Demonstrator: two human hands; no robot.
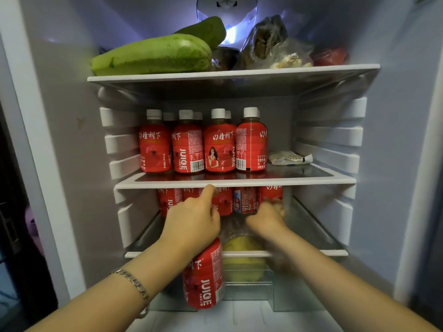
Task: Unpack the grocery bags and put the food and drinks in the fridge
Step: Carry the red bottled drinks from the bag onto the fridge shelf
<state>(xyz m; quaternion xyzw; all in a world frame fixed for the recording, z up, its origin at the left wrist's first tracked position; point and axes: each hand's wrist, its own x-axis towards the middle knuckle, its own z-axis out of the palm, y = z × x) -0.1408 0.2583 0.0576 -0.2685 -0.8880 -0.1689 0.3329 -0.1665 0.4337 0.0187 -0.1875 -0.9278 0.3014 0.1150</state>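
The fridge stands open in front of me. My left hand (194, 218) grips the top of a red juice bottle (205, 275) that hangs below it, in front of the lower shelf (311, 253). My right hand (269, 215) reaches onto that shelf, blurred, with its fingers against a red juice bottle (271, 194) at the right end of a row; whether it grips the bottle I cannot tell. That row also holds a cola can (245, 200). The middle shelf (287, 180) carries several red juice bottles (203, 144) with white caps.
Two green gourds (153, 56) and bagged food (271, 46) fill the top shelf (230, 74). A small white packet (288, 158) lies at the right of the middle shelf. A yellow-green fruit (242, 245) in plastic lies below my hands, over a clear drawer (249, 289).
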